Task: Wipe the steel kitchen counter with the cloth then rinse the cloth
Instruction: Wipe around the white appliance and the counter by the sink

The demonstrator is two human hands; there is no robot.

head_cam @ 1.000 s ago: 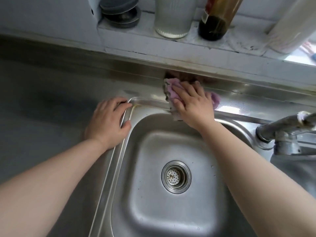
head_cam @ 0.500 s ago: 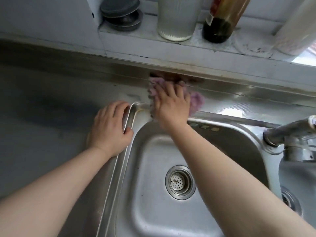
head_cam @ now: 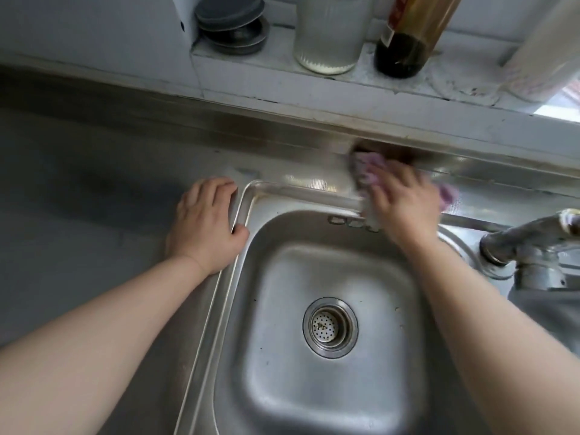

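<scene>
Right hand [head_cam: 405, 205] presses the purple cloth [head_cam: 365, 166] flat on the far strip of the table [head_cam: 78, 189] behind the sink [head_cam: 329, 387] — fingers spread, blurred. Left hand [head_cam: 205, 227] lies flat at the sink's left rim, holding nothing. Sink holds only its strainer [head_cam: 329, 327]. Ledge beyond: jar [head_cam: 329, 32] with white residue, bottle [head_cam: 408, 36] of dark liquid.

— Where is the cloth [head_cam: 367, 166]?
— Behind the sink [head_cam: 439, 356], on the counter [head_cam: 78, 189] strip, under the right hand [head_cam: 405, 204] — it seems. The left hand [head_cam: 207, 224] lies left of the sink's rim; the faucet [head_cam: 530, 243] stands right.
</scene>
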